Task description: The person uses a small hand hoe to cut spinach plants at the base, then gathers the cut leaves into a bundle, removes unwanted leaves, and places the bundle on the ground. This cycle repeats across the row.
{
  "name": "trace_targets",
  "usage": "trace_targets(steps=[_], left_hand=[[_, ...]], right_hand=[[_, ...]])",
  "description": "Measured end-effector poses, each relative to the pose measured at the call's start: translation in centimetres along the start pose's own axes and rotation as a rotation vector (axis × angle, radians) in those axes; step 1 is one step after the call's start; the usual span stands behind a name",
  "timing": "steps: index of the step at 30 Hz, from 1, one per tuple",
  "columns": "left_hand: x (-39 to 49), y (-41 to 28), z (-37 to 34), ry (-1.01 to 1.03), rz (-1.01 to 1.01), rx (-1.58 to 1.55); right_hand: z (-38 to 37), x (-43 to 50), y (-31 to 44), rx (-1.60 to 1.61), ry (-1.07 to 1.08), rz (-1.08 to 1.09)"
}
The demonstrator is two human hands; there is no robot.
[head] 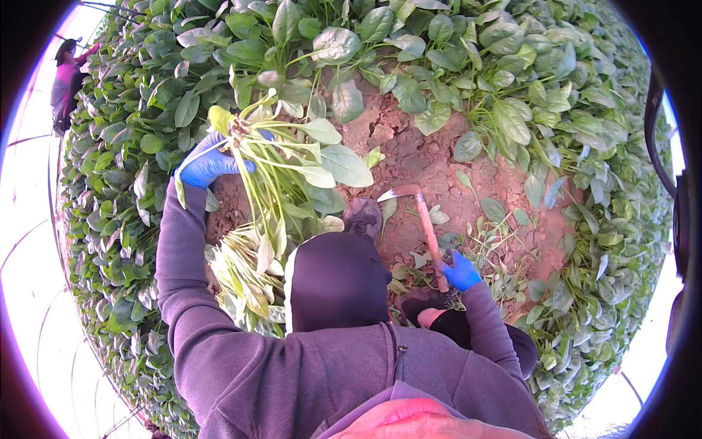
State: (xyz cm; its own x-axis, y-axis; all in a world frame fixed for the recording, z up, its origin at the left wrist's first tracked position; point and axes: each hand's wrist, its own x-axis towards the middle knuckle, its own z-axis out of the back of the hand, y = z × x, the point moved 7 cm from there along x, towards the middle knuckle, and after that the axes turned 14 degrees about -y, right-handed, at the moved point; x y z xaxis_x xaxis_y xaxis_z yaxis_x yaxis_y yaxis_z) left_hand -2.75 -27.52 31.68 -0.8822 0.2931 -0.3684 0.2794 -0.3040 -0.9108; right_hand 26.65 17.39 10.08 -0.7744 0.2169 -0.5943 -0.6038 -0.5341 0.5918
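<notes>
My left hand (205,164), in a blue glove, grips a bunch of spinach (269,159) by its stem ends. The cut roots show at the top of the bunch, and its leaves spread down and to the right. Below it lies a heap of cut spinach (247,274), beside my bent knee. My right hand (460,271), also blue-gloved, is closed around the wooden handle of a sickle (428,233). Its curved blade points left over bare soil, near the toe of my shoe (363,214).
Dense standing spinach (510,93) curves around the far side and both flanks. Cracked bare soil (395,131) lies in front of me. Loose leaves and weeds (493,241) are scattered near my right hand. Another person (67,85) stands at the far left edge.
</notes>
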Motion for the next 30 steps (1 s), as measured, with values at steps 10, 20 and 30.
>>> trace_targets(steps=[10,20,30], left_hand=[[-3.5,-13.2,-19.6,0.229,-0.489,-0.186],[-11.4,-22.5,-41.1,0.308,-0.923,-0.347],[-13.5,-19.2,-48.8,0.341,-0.633,-0.346]], right_hand=[[18.1,-12.7,8.1,0.272,-0.348,0.413],[27.5,-28.7,21.2,0.046,-1.069,0.910],[28.5,-27.4,17.1,-0.059,-1.118,0.855]])
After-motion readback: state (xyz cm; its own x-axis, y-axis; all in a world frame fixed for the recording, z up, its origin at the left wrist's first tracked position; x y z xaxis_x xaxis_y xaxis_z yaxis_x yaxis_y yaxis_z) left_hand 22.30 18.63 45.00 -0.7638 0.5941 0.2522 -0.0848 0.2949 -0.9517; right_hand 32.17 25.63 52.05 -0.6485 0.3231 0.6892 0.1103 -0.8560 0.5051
